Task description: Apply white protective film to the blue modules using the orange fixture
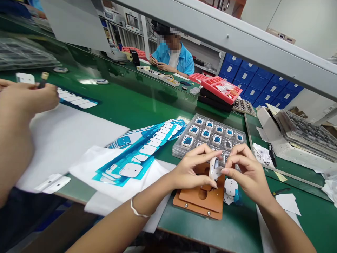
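Note:
My left hand (pixel 193 168) grips a small white device housing (pixel 212 168) on edge between thumb and fingers, tilted above an orange-brown fixture block (pixel 195 208). At the housing's right face, my right hand (pixel 246 172) is closed in a pinch on a small white piece (pixel 218 173), which looks like thin film. Whether that piece is stuck to the housing I cannot tell. Behind my hands lies a clear plastic tray (pixel 180 149) with several similar housings showing blue film. A pile of white peeled backing pieces (pixel 231 190) sits right of the block.
Blue strips with white adhesive pieces (pixel 147 149) lie on white paper to the left. A co-worker's hand (pixel 31 96) holds small parts at far left. Another person (pixel 173 58) sits opposite. Red trays (pixel 221 88), stacked sheets (pixel 305 133) and a black marker (pixel 272 155) stand to the right.

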Tool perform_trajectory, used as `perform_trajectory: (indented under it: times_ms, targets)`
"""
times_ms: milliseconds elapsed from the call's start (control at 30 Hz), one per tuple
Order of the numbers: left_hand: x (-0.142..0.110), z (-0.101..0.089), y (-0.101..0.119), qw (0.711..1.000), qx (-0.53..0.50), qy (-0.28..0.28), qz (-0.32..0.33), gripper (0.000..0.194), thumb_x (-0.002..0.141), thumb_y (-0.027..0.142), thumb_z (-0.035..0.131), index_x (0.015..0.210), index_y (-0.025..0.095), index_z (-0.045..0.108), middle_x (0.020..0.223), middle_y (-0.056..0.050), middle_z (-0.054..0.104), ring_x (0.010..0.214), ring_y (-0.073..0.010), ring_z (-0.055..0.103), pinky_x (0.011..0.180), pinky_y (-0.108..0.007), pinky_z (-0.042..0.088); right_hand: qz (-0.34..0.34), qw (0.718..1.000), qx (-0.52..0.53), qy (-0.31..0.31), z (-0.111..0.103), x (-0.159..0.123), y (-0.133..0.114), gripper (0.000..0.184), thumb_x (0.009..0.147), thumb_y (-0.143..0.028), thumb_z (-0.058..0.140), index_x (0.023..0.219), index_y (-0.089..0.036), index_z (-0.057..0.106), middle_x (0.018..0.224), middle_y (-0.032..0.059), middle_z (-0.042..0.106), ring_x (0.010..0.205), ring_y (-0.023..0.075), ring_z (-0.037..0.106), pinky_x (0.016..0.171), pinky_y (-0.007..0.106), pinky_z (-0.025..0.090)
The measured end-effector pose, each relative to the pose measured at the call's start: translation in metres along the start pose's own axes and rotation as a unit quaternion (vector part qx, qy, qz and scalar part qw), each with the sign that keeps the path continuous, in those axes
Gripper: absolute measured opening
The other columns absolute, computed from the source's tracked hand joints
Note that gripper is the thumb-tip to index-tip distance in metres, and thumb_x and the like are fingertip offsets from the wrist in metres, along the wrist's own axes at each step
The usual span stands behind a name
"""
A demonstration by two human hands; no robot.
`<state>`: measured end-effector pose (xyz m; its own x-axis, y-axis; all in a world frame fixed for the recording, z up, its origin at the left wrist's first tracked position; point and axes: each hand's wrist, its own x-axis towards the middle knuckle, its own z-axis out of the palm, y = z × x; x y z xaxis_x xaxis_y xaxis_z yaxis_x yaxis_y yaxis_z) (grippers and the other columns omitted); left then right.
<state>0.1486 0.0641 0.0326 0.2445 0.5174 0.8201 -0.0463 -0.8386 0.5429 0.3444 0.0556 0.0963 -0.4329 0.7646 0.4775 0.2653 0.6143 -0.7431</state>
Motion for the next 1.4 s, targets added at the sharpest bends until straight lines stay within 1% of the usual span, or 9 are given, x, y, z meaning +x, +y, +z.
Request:
perform_trajectory:
  times_ms: [300,367,433,567,667,867,1033,1267,1400]
  targets:
    - [0.0,-0.005,-0.003,0.98,-0.178,0.039,-0.085,0.064,0.07,0.044,0.084,0.129,0.032,0.065,0.102,-0.009,0.066,0.098,-0.0235,0.068,0.08,-0.036,0.059,-0.042,0.996,-0.038,0.064,-0.024,-0.005,-0.012,0.008,0.09,-0.024,0.07,0.084,-0.026,0.065,0.095,0.0027,0.049,0.085,0.018,0.054,0.071,0.031,0.047]
    - [0.001,-0.005,-0.002,0.956,-0.265,0.035,-0.123,0.061,0.072,0.045,0.083,0.128,0.03,0.066,0.104,-0.01,0.067,0.101,-0.0246,0.07,0.083,-0.036,0.06,-0.033,0.997,-0.062,0.022,-0.039,-0.004,-0.012,0.009,0.091,-0.025,0.068,0.083,-0.025,0.064,0.095,0.0032,0.054,0.084,0.0181,0.056,0.068,0.03,0.047]
    - [0.001,-0.004,0.001,0.922,-0.353,0.031,-0.158,0.056,0.074,0.043,0.082,0.126,0.029,0.067,0.108,-0.01,0.069,0.102,-0.0241,0.072,0.082,-0.032,0.06,0.016,0.989,-0.121,-0.085,-0.051,-0.003,-0.012,0.012,0.093,-0.027,0.064,0.083,-0.024,0.059,0.086,0.0021,0.059,0.075,0.0173,0.056,0.061,0.029,0.044]
    - [0.002,0.0,0.007,0.848,-0.478,0.043,-0.224,0.045,0.076,0.04,0.081,0.114,0.021,0.066,0.109,-0.009,0.072,0.099,-0.024,0.074,0.079,-0.028,0.06,0.163,0.904,-0.275,-0.284,-0.055,0.002,-0.01,0.012,0.091,-0.012,0.056,0.09,-0.023,0.05,0.072,-0.0026,0.06,0.061,0.0148,0.051,0.057,0.026,0.034]
    - [0.004,0.001,0.009,0.805,-0.532,0.058,-0.257,0.044,0.077,0.04,0.081,0.11,0.016,0.064,0.106,-0.009,0.073,0.101,-0.0248,0.074,0.083,-0.027,0.059,0.195,0.85,-0.319,-0.372,-0.046,0.009,-0.009,0.02,0.084,-0.001,0.054,0.087,-0.021,0.051,0.077,-0.0013,0.062,0.068,0.015,0.055,0.06,0.026,0.033]
    - [0.007,-0.003,0.007,0.735,-0.604,0.091,-0.296,0.042,0.082,0.044,0.075,0.11,0.015,0.064,0.106,-0.007,0.075,0.097,-0.0206,0.075,0.084,-0.023,0.06,0.158,0.791,-0.398,-0.437,-0.035,0.009,0.003,0.026,0.076,0.005,0.052,0.085,-0.018,0.061,0.083,0.0024,0.067,0.076,0.0161,0.057,0.059,0.026,0.027]
    - [0.007,-0.005,0.008,0.724,-0.617,0.103,-0.29,0.033,0.088,0.038,0.07,0.11,0.015,0.062,0.105,-0.006,0.075,0.098,-0.0188,0.075,0.085,-0.022,0.06,0.131,0.756,-0.45,-0.457,-0.032,0.004,0.013,0.033,0.075,0.002,0.057,0.098,-0.019,0.068,0.088,0.0071,0.068,0.078,0.0206,0.06,0.057,0.027,0.023]
    - [0.007,-0.004,0.007,0.728,-0.61,0.098,-0.295,0.042,0.084,0.045,0.073,0.112,0.015,0.063,0.108,-0.008,0.074,0.1,-0.0217,0.075,0.087,-0.026,0.061,0.138,0.752,-0.406,-0.5,-0.035,0.008,0.012,0.026,0.074,0.001,0.063,0.084,-0.02,0.073,0.092,0.0037,0.074,0.09,0.023,0.067,0.066,0.028,0.037]
    - [0.008,-0.003,0.008,0.731,-0.611,0.095,-0.29,0.044,0.078,0.046,0.077,0.108,0.016,0.066,0.106,-0.006,0.075,0.098,-0.0212,0.075,0.084,-0.024,0.062,0.074,0.815,-0.35,-0.456,-0.039,0.007,0.004,0.019,0.085,-0.003,0.059,0.081,-0.019,0.068,0.086,0.0024,0.072,0.081,0.0194,0.065,0.068,0.029,0.041]
